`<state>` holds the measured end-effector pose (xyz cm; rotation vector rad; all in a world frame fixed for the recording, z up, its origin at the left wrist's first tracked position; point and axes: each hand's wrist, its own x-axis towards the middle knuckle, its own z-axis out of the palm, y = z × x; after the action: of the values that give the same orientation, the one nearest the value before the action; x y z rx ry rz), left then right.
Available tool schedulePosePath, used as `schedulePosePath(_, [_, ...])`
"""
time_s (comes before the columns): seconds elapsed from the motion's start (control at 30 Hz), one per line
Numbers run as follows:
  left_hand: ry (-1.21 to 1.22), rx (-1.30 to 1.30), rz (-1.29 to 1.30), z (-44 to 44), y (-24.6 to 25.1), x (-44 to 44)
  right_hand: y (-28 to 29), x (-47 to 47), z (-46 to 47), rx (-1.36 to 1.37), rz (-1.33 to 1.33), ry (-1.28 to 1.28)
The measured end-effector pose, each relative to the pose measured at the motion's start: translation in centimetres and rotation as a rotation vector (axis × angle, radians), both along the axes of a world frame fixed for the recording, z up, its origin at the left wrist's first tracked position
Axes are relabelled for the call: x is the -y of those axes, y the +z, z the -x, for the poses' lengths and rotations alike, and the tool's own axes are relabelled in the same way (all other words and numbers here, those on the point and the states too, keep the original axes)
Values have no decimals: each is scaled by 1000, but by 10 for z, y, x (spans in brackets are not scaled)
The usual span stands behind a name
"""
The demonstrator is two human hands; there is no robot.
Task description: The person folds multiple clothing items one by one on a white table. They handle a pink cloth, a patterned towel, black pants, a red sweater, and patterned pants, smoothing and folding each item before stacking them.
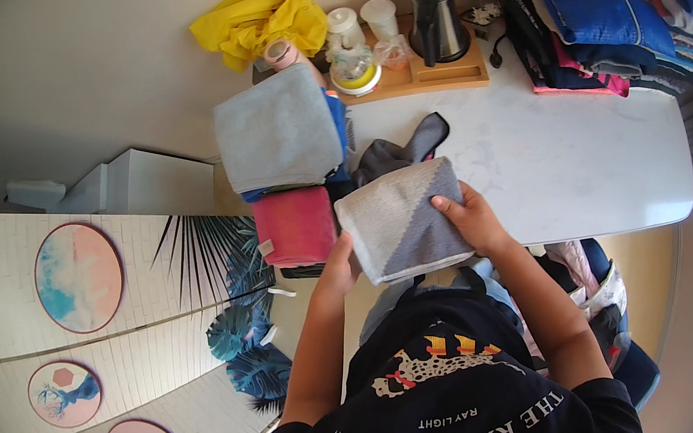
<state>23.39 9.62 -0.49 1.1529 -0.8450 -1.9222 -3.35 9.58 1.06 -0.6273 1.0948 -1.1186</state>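
Between my two hands is a folded knit garment (pixel 409 227) in light beige-grey and darker grey, split on a diagonal, above the table's near edge. My right hand (pixel 472 217) grips its right side, thumb on top. At its lower left edge, my left hand (pixel 342 265) holds on, its fingers partly hidden. Just left lies a folded red-pink cloth item (pixel 296 228). Behind that rises a stack topped by a folded light grey-blue garment (pixel 278 128). A crumpled dark grey cloth piece (pixel 400 150) lies on the table beyond the knit garment.
On the white table (pixel 582 159), a wooden tray (pixel 447 79) carries an electric kettle (pixel 437 18) and white cups (pixel 379 17). A yellow bag (pixel 264 15) and pink bottle (pixel 287 56) stand back left. Folded clothes (pixel 605 5) pile up back right. More clothes (pixel 592 286) hang over a chair (pixel 640 374).
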Motion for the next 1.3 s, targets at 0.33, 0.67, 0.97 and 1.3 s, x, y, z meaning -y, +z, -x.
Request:
schedulePosePath(0.33, [194, 570, 241, -167, 16, 34, -14, 7, -194, -395, 9, 120])
schedulePosePath(0.67, [171, 903, 339, -180, -25, 84, -55, 41, -232, -643, -115, 26])
schedulePosePath(0.97, [-133, 1091, 1319, -128, 6, 73, -47, 42, -234, -682, -54, -12])
schedulePosePath(1.3, [-327, 1277, 1143, -116, -33, 93, -49, 52, -224, -1005, -173, 196])
